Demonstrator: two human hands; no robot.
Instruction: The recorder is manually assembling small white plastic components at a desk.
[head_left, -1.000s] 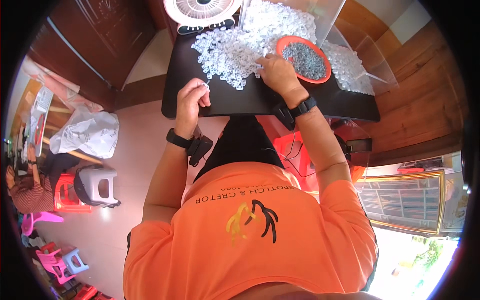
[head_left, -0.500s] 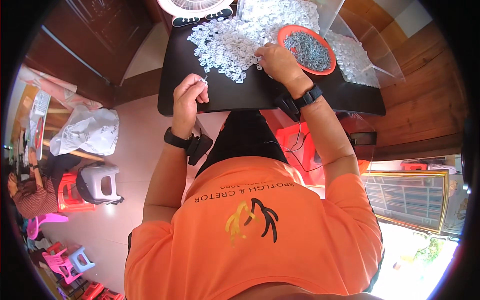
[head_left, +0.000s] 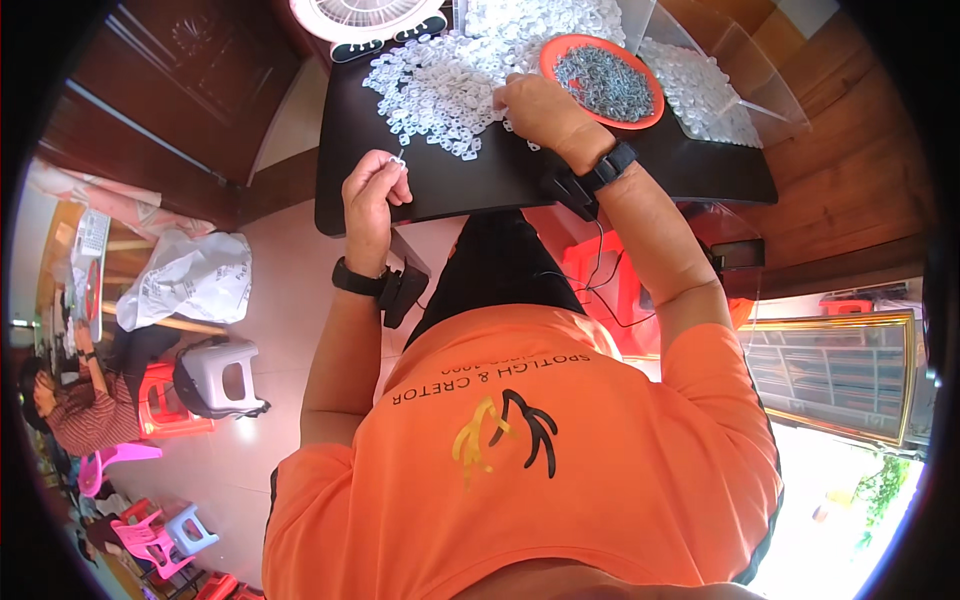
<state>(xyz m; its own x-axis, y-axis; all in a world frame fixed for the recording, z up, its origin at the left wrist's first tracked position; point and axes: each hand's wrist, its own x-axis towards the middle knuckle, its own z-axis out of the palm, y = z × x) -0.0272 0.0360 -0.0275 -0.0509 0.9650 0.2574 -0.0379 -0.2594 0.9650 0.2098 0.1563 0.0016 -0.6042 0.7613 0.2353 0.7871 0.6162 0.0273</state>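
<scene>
Left hand [head_left: 373,195] is pinched on one small white ring [head_left: 397,161], held up near the pile [head_left: 440,85]. Right hand [head_left: 540,110] is curled into that pile, grip hidden. Rings look light, stiff, slippery; best nipped at the rim.

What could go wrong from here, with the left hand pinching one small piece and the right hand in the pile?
1. The left hand pinches a small white ring near the black table's edge; a slip could drop it to the floor.
2. The right hand in the white ring pile sits beside the orange dish; a nudge may spill its metal parts.
</scene>
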